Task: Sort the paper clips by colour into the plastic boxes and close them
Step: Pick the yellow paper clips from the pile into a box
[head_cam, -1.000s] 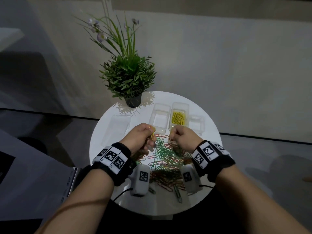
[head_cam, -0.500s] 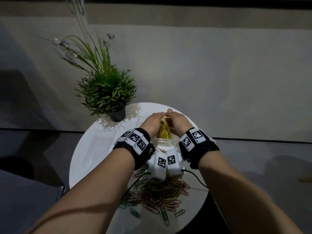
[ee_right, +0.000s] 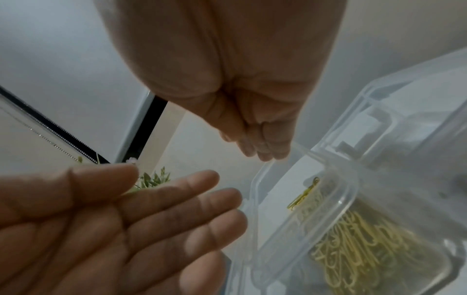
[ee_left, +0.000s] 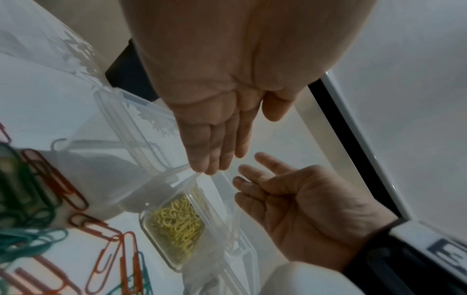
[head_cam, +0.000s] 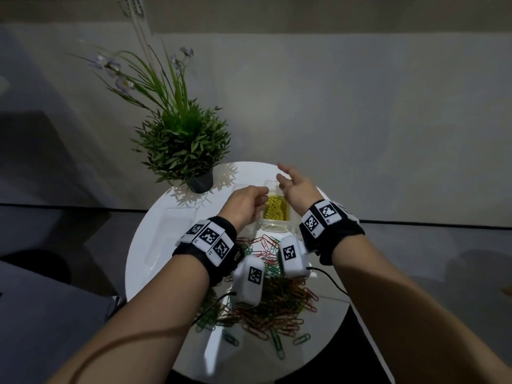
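Observation:
A clear plastic box (head_cam: 277, 227) with its lid up holds yellow paper clips (head_cam: 274, 210) at the middle of the round white table (head_cam: 144, 245). My left hand (head_cam: 245, 205) hovers at the box's left side, fingers straight and empty (ee_right: 141, 217). My right hand (head_cam: 295, 187) is above the box's far right corner, fingers spread, holding nothing (ee_left: 290, 199). A mixed pile of red and green clips (head_cam: 277, 297) lies nearer to me, partly under my wrists. The yellow clips (ee_left: 177, 225) show through the box wall (ee_right: 353, 245).
A potted plant (head_cam: 185, 142) stands at the table's far left. A second clear box (ee_left: 126, 135) sits left of the yellow one. A flat clear lid or box (head_cam: 169, 239) lies at the table's left. Camera cables (head_cam: 332, 281) trail over the clip pile.
Half a second ago both hands were pressed together over the yellow box, pinching yellow clips. Now they have parted and opened, and the clips lie in the box.

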The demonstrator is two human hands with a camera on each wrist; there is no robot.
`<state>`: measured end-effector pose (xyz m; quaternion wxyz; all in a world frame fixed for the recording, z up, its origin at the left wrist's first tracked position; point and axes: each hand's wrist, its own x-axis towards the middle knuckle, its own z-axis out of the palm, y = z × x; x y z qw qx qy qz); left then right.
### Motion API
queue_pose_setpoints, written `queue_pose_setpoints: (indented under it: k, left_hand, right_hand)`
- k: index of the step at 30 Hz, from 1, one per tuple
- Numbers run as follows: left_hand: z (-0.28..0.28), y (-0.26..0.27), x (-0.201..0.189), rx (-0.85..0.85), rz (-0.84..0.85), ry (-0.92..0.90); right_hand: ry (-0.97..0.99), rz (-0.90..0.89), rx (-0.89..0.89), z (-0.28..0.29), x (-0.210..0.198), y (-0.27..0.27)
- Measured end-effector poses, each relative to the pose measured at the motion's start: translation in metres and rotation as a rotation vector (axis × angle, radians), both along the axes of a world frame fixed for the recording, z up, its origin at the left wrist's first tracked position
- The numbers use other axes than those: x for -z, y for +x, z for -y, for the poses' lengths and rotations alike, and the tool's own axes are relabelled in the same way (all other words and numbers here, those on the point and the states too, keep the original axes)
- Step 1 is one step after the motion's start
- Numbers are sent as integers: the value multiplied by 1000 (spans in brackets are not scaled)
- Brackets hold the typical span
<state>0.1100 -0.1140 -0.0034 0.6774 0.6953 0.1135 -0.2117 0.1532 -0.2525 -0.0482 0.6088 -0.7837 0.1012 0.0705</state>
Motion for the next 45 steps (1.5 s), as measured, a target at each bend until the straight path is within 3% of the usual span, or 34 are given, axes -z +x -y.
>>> queue_pose_setpoints:
  k: [4, 6, 11, 16, 23, 28, 33, 39, 45]
  left_hand:
    - [-19, -27, 4, 58, 62, 72]
    - [-32, -42, 15, 112, 134, 209]
    - [-53, -83, 45, 377, 287, 685]
    - [-59, -116, 51, 610, 319, 880]
    - [-58, -141, 64, 614, 368, 988]
    - [-59, -142, 73, 433, 391, 983]
    - [-52, -131, 73, 456, 451, 997]
    - [-45, -127, 76, 508, 496, 1027]
    - [-51, -128, 78, 422, 464, 974]
  right_hand:
    - [156, 59, 73, 0, -22, -25]
    - [141, 69, 59, 4, -29, -44]
    - [-285, 1, -163, 21, -16, -102]
    - [-487, -141, -404, 29, -8, -163]
    - [-513, -221, -521, 19, 12, -196]
    - [-644, -109, -347, 19, 12, -185]
    - [-739, -136, -173, 25, 13, -172]
    - [-831, -124, -228, 16, 17, -174]
    - [-872, -132, -250, 9, 20, -176]
